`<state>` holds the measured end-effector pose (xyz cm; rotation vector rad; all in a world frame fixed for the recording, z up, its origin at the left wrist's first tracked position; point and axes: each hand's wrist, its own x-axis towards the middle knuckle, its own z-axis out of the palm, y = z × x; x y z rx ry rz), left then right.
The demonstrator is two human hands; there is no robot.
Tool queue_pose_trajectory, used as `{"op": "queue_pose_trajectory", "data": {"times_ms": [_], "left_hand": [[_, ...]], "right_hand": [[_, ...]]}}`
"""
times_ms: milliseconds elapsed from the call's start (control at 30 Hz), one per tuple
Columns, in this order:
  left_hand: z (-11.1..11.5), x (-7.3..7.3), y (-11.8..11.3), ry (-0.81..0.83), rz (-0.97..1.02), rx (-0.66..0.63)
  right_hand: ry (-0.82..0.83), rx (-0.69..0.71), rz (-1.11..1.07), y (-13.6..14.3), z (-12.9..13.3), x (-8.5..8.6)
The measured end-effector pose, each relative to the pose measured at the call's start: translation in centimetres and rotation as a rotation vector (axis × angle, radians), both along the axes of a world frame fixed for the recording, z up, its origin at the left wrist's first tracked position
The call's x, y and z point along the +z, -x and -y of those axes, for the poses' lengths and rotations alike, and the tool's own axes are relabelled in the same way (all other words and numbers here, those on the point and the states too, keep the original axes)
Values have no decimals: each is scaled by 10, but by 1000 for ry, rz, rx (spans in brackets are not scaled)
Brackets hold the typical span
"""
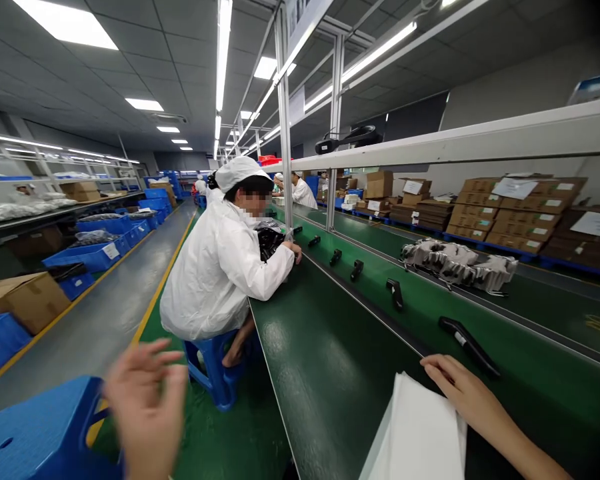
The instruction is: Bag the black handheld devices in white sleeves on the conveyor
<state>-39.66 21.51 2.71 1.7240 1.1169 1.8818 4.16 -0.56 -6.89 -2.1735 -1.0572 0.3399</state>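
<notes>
My left hand [147,403] is raised over the floor at the left of the bench, smeared by motion. Its fingers are loosely bent, the thumb stands apart, and nothing shows in it. My right hand [450,379] lies with fingers stretched at the metal rail [380,319] of the bench. Right beside it is a stack of white sheets or bags [425,433] on the green bench top [325,373]. Beyond the fingertips a long black curved part [470,347] lies on the green belt [430,303]. Several more black parts, including one angled piece [395,293], form a row farther along.
A co-worker in white [225,253] sits on a blue stool [213,370] at the bench's left edge. Another blue stool [35,420] stands at lower left. A bundle of grey-white wrapped pieces [460,263] lies past the belt. Upright posts [283,120] rise from the bench.
</notes>
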Motion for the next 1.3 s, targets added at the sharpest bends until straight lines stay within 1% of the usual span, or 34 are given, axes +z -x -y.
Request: {"op": "queue_pose_trajectory", "data": {"times_ms": [33, 67, 100, 133, 167, 233, 300, 400, 467, 533, 633, 700, 767, 867, 933, 1000, 1067, 1100, 1167, 1233, 1300], "left_hand": [[14, -16, -23, 143, -113, -163], [27, -30, -46, 235, -203, -296], [38, -40, -69, 314, -311, -420], [47, -46, -90, 346, -419, -538], [54, -49, -110, 336, -510, -651], [61, -45, -143, 281, -627, -825], [61, -38, -172, 259, -707, -918], [57, -36, -209, 279, -796, -999], [55, -40, -230, 276, -863, -1037], [55, -45, -247, 277, -935, -1052], [56, -50, -270, 287, -1036, -1067], [56, -52, -283, 271, -1077, -1081], [58, -55, -295, 234, -1091, -1123], [61, -60, -310, 162, -1062, -1170], [62, -63, -315, 126, -1037, -1160], [63, -64, -317, 75, -1012, -1132], [63, -64, -315, -9, -983, -1117], [63, -62, -314, -52, -966, -1115], [63, -59, -311, -117, -943, -1128], [63, -55, -309, -169, -932, -1139], [64, -53, -308, -207, -917, -1139]], "right_hand": [[-22, 10, 15, -1, 4, 2], [-34, 21, 33, -5, 8, 3], [-41, 20, 59, -10, 14, 5], [-46, 2, 95, -17, 19, 7], [-47, -36, 141, -26, 25, 8], [-29, -151, 270, -45, 38, 12], [50, -271, 425, -62, 49, 14], [279, -408, 572, -82, 64, 11], [412, -456, 551, -90, 71, 6], [468, -474, 468, -95, 74, 0], [435, -457, 404, -100, 69, -6], [380, -429, 410, -103, 60, -8], [328, -420, 379, -106, 50, -9], [146, -470, 139, -110, 40, -11], [-46, -498, -62, -109, 35, -8], [-312, -487, -259, -102, 31, 1], [-600, -434, -443, -87, 26, 15], [-714, -399, -516, -77, 22, 23], [-823, -335, -579, -56, 15, 39], [-859, -280, -577, -36, 7, 51], [-868, -219, -548, -21, 1, 56]]}}
